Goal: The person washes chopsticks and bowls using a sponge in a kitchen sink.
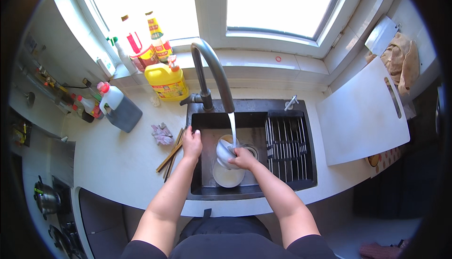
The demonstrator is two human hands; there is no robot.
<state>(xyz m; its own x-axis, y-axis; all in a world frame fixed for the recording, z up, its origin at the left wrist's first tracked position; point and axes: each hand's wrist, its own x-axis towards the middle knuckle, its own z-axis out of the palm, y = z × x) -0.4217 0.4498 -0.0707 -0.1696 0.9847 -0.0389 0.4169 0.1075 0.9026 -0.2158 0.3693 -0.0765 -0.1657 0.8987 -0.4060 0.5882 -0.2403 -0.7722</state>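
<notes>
head view: left hand (191, 145) over sink rim (245, 195), right hand (243, 158) gripping bowl (224, 154)

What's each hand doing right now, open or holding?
Left hand: at the sink's left edge; open or closed, cannot tell.
Right hand: closed, holding a bowl.

My right hand (243, 159) grips a tilted bowl (223, 153) at the water (233, 131) running from the faucet (219, 70), another bowl (228, 179) lies in the sink (207, 168), and my left hand (191, 144) is at its left edge, near sticks (169, 161) on the counter (110, 155).
</notes>
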